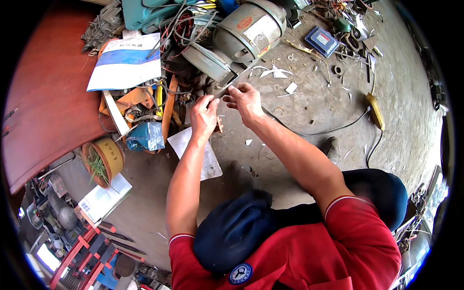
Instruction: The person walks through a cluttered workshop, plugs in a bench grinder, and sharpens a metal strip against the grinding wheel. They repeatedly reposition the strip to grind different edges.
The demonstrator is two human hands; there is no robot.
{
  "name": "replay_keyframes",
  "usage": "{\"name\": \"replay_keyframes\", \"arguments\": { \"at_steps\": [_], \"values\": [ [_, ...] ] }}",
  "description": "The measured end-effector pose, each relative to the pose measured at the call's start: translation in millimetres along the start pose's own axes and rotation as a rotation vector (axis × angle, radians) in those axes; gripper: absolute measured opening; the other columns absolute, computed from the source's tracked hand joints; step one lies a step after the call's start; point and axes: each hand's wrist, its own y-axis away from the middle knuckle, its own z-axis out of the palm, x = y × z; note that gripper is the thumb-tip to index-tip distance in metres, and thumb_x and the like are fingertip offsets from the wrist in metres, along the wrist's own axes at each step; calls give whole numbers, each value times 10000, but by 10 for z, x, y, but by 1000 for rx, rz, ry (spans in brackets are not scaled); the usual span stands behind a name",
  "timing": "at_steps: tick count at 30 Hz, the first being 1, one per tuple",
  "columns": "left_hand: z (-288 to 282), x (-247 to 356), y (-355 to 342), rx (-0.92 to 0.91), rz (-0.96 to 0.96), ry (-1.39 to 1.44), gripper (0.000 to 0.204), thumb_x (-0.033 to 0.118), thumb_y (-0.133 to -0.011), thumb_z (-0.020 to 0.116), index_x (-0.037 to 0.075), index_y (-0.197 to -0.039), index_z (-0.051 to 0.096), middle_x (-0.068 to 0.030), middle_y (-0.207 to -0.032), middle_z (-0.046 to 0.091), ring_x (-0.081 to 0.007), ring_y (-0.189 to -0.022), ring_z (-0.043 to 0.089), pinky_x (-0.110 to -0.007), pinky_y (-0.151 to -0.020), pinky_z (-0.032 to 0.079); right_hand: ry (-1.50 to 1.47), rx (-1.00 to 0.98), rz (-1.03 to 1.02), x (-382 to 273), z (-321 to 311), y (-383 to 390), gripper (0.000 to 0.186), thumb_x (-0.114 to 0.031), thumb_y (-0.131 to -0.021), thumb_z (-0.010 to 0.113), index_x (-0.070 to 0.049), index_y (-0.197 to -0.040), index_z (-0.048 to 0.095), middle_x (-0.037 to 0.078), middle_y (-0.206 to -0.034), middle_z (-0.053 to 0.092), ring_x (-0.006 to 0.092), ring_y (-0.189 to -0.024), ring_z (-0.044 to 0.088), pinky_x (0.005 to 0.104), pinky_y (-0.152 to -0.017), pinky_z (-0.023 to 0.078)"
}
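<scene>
My left hand (203, 116) and my right hand (245, 99) meet in front of me, both pinching a thin, pale strip (231, 83) that slants up toward a grey electric motor (239, 38) lying on the concrete floor. The left fingers grip the strip's lower end; the right fingers hold it just beside them. A flat white sheet (211, 164) lies on the floor under my left forearm. Small white scraps (273, 72) are scattered by the motor.
A pile of wires, orange straps and a blue-and-white booklet (125, 63) lies left of the motor. A blue box (321, 41), a yellow power strip (376, 110) with black cable, a plant pot (102, 159) and a reddish curved panel (48, 96) surround the spot.
</scene>
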Motion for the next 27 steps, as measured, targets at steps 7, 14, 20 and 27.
{"name": "replay_keyframes", "arguments": {
  "at_steps": [7,14,20,27],
  "values": [
    [86,-93,-74,23,-73,52,149,107,-800,631,-12,-885,605,-134,-785,600,-272,-684,584,-333,-626,453,79,-3,-27,-46,15,-106,160,-127,-875,571,22,-909,524,123,-847,649,168,-674,636,272,-552,505],
    [88,-127,-143,23,-43,28,140,95,-806,635,-10,-897,617,-94,-766,599,-188,-705,561,-292,-650,436,87,19,-41,-65,38,-148,178,-124,-872,575,36,-920,518,128,-834,649,174,-664,637,274,-548,505],
    [77,-112,-151,26,-28,34,134,97,-808,638,-8,-891,628,-71,-754,605,-146,-708,546,-277,-657,425,69,40,-42,-69,66,-126,173,-124,-861,587,33,-893,521,112,-797,633,168,-647,635,273,-529,500],
    [58,-135,-97,29,-79,73,147,97,-803,633,-25,-883,613,-109,-749,601,-199,-675,561,-303,-637,438,64,48,-54,-19,102,-112,153,-111,-844,605,18,-820,527,78,-723,601,152,-608,628,266,-483,485]
  ]
}}
